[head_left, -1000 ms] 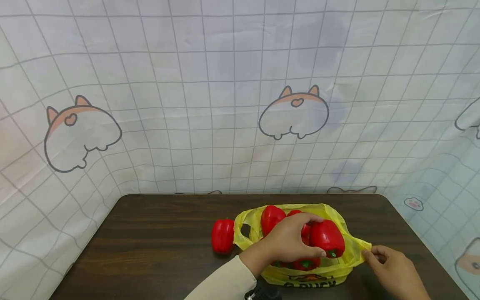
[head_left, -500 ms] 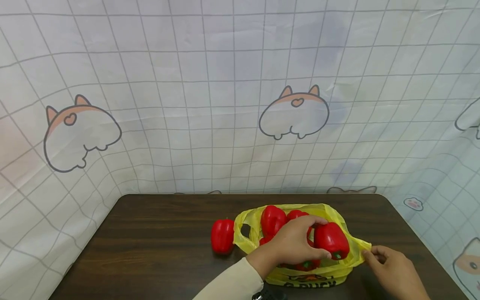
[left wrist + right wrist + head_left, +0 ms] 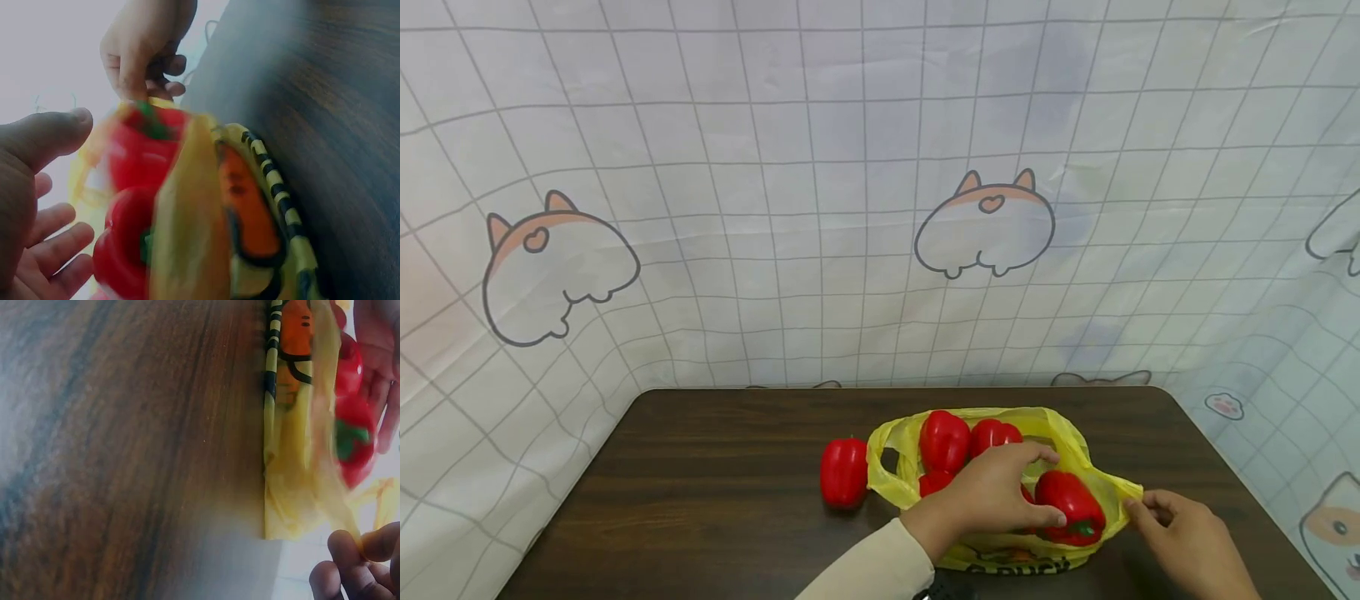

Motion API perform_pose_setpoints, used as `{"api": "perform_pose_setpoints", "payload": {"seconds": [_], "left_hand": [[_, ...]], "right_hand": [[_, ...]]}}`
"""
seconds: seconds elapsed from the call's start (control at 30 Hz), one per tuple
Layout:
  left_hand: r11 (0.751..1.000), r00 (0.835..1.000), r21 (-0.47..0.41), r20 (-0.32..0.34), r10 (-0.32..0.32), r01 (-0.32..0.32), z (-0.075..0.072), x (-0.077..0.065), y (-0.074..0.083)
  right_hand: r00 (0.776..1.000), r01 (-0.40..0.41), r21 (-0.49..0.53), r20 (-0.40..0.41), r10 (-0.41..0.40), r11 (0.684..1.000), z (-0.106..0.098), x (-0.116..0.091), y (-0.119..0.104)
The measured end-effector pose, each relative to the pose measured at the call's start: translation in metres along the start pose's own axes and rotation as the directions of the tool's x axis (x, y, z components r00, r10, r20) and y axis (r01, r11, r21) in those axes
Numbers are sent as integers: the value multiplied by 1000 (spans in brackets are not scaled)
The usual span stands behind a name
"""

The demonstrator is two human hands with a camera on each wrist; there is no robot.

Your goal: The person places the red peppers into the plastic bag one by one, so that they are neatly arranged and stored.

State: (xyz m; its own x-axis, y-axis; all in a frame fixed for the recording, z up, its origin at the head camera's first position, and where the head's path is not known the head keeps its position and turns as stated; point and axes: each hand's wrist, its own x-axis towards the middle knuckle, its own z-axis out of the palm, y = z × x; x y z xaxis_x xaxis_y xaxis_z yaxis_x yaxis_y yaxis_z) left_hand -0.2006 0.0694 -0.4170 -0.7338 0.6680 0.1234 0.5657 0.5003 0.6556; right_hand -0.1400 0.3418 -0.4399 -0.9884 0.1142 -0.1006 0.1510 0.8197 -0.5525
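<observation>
A yellow plastic bag (image 3: 1070, 437) with black lettering and an orange duck print lies open on the table, holding several red bell peppers. One bell pepper (image 3: 1072, 504) rests in its right side, green stem toward the front. My left hand (image 3: 988, 497) is over the bag just left of that pepper; in the left wrist view its thumb and fingers are spread, with nothing between them. With thumb and fingertips, my right hand (image 3: 1191, 533) pinches the bag's right handle (image 3: 340, 512) and holds it outward. Another bell pepper (image 3: 945, 440) sits in the left part.
Outside the bag, just left of its left handle, a single bell pepper (image 3: 843, 473) stands on the dark wood table (image 3: 715, 492). Behind the table hangs a white gridded cloth (image 3: 820, 208) with cartoon corgi prints, which also runs along both sides.
My left hand has moved right and lowered a bell pepper into the bag's right side, then let go of it. My right hand has kept its pinch on the handle.
</observation>
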Motion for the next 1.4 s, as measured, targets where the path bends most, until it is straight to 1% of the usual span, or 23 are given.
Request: {"api": "perform_pose_setpoints", "payload": {"seconds": [0.07,0.1,0.3,0.37,0.63,0.8,1.0,1.2,1.27,1.4], "left_hand": [[1000,1000,22,-4,15,-15,-2,-1,0],[1000,1000,16,-6,21,-21,-3,-2,0],[997,1000,-77,-7,29,-30,-11,-5,-2],[995,1000,-92,-5,27,-27,-15,-7,-4],[996,1000,-84,-18,11,-13,-33,-18,-14],[988,999,-152,-40,-15,9,-48,-29,-21],[988,997,-152,-71,-42,30,-65,-42,-30],[976,994,-214,-83,-66,47,-78,-55,-43],[978,994,-204,-86,-67,48,-83,-60,-47],[986,992,-150,-99,-81,65,-92,-72,-56]], "right_hand": [[1000,6,1,-2,-6,1000,0,0,0],[1000,5,2,-1,-5,1000,0,0,0],[1000,4,14,7,-4,1000,1,-1,0],[1000,6,12,10,-6,1000,1,0,0],[1000,1,4,18,-1,1000,1,1,0],[1000,-5,1,22,5,1000,1,1,0],[1000,-13,4,28,12,1000,0,2,1],[999,-21,4,29,21,1000,0,4,2],[999,-21,1,27,21,1000,1,5,2],[1000,-16,-6,23,16,1000,1,4,1]]}}
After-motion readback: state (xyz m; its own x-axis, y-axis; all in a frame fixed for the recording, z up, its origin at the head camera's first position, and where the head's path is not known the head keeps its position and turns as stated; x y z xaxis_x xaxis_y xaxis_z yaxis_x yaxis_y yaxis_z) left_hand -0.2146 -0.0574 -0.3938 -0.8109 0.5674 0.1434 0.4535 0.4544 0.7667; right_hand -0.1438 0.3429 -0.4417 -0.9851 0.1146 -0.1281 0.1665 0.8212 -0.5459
